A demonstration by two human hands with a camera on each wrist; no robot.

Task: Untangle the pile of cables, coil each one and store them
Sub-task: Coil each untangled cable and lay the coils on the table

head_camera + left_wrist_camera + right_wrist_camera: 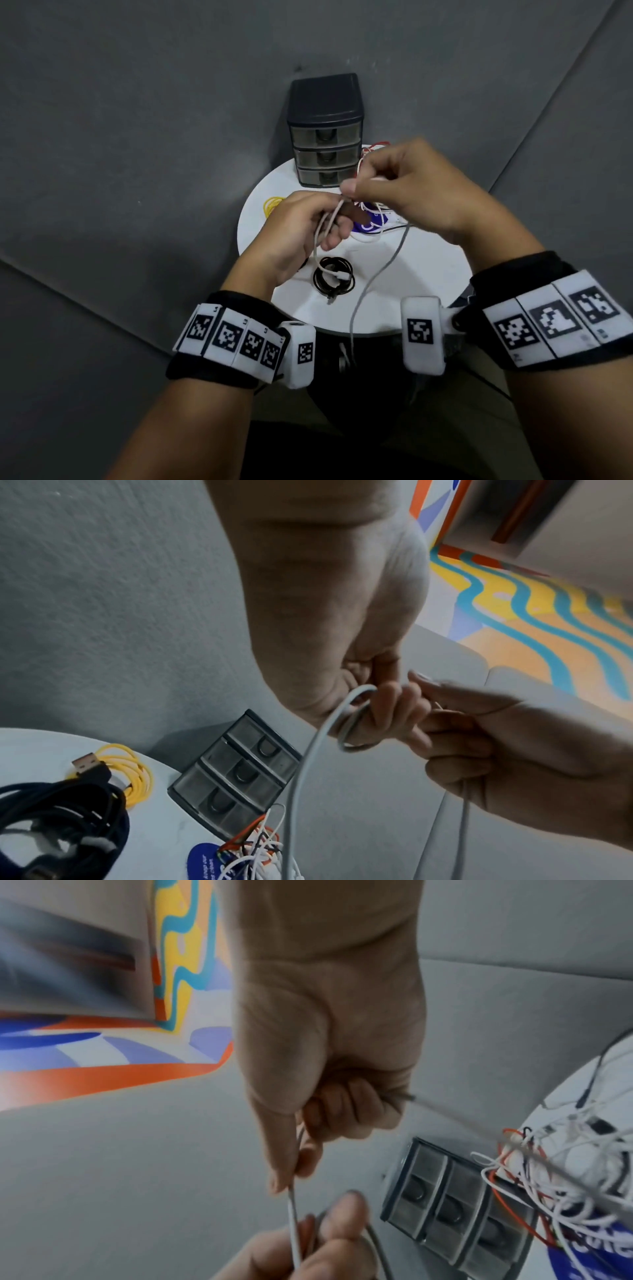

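Note:
Above the round white table [424, 294], my left hand [308, 229] grips a small loop of a pale grey cable [371, 274]. My right hand [394, 185] pinches the same cable between thumb and fingers, right beside the left fingers. In the left wrist view the grey cable [356, 723] loops around my left hand's fingers [387, 704]. The right wrist view shows the grey cable [293, 1207] running from my right hand [325, 1085] down to the left hand. Its free length hangs past the table's near edge. A tangle of white, red and black cables [380, 209] lies behind the hands.
A dark three-drawer unit [325, 137], its drawers shut, stands at the table's back. A coiled black cable [334, 275] lies at mid-table and a coiled yellow cable [272, 205] at the left edge. A blue card [368, 224] lies under the tangle. Grey upholstery surrounds the table.

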